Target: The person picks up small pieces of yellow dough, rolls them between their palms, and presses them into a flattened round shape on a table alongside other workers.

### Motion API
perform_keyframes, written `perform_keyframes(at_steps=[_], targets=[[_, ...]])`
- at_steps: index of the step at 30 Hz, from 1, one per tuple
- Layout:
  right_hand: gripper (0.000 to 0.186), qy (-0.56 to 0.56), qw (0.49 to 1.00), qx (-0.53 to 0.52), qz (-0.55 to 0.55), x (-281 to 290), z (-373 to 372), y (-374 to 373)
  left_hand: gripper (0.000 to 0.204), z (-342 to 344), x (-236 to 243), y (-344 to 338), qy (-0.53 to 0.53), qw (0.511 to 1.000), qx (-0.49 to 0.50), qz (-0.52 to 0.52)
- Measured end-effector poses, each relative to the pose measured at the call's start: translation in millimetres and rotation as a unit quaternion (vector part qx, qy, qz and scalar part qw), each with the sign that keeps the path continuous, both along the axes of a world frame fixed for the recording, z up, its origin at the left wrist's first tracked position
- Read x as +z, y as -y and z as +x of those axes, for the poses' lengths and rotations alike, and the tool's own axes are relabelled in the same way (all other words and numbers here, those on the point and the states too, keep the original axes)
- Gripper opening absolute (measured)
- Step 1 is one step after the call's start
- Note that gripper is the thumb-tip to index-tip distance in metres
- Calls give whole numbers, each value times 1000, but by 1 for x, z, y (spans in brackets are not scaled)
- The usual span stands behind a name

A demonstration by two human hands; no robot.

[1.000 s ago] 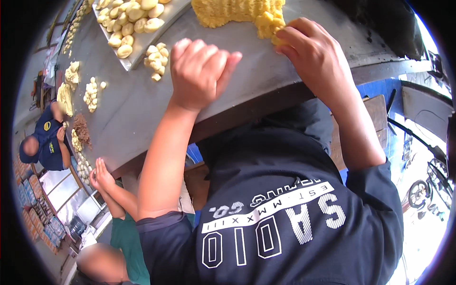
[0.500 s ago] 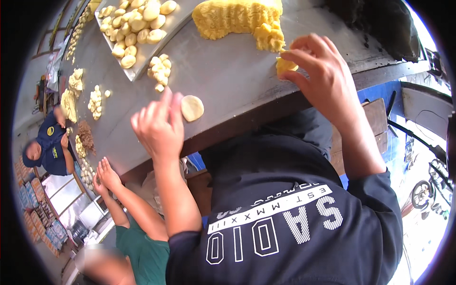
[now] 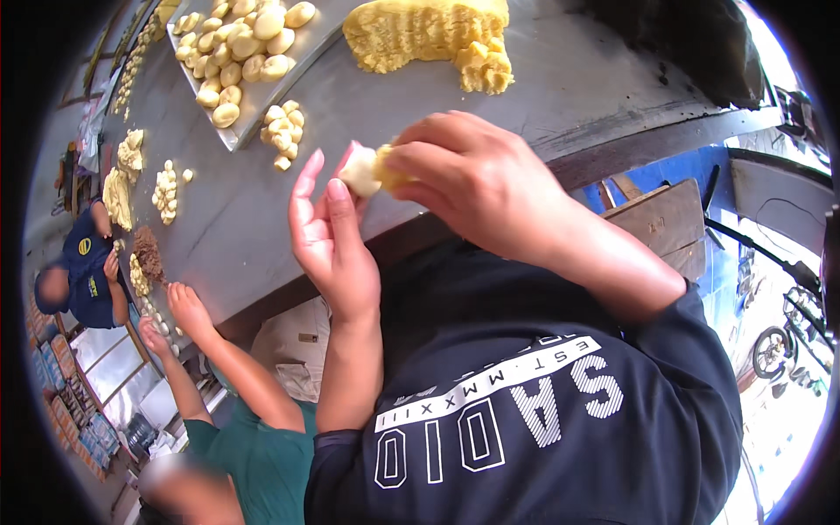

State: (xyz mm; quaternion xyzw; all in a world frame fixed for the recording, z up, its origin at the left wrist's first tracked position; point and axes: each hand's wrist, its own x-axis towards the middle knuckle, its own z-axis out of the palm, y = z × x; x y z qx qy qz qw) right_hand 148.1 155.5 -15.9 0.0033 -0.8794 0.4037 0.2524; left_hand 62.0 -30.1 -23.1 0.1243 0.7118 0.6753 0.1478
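Observation:
Above the near edge of the table my two hands meet. My left hand [image 3: 337,241] holds a pale dough disc [image 3: 357,171] on its fingers, the thumb against it. My right hand [image 3: 486,175] pinches a lump of yellow filling [image 3: 384,168] and presses it against the dough; its fingertips are partly hidden. Farther off lies a large yellow block of filling [image 3: 420,33], with a crumbly piece [image 3: 486,68] at its near right corner. Left of it, small pale dough pieces [image 3: 282,133] sit in a cluster beside a metal tray [image 3: 299,72] of rounded dough balls [image 3: 249,42].
A black plastic sheet or bag [image 3: 674,44] lies at the far right of the table [image 3: 560,96]. On the left are more dough pieces [image 3: 164,192] and a brown crumbly heap [image 3: 149,254]. Two co-workers, in green [image 3: 254,455] and dark blue [image 3: 87,262], work along the left side.
My left hand has picked the dough disc up off the table. My right hand has come left from the yellow block, carrying filling to the dough. The green-sleeved co-worker's hands have moved apart.

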Motion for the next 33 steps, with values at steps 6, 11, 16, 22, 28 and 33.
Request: perform_keyframes(at_steps=[6, 11, 16, 22, 28, 33], targets=[[19, -94, 995, -2, -46, 1, -14, -6, 36, -36, -18, 19, -169, 976, -117, -77], [20, -20, 992, 94, -83, -5, -10, -8, 21, -50, -10, -1, -360, 896, -171, -197], [18, -1, 991, 128, 28, -3, -1, 0, 35, -48, -12, -17, -364, 889, -190, -202], [39, -1, 998, 46, -49, 0, -14, -19, 72, -46, -6, -13, -197, 911, -330, -148], [41, 25, 999, 23, 41, 6, -15, -4, 60, -42, -22, -12, -348, 880, -285, -153], [28, 79, 956, -194, 203, 2, 13, -62, 69, -52, -17, -1, -1, 955, -285, 85]])
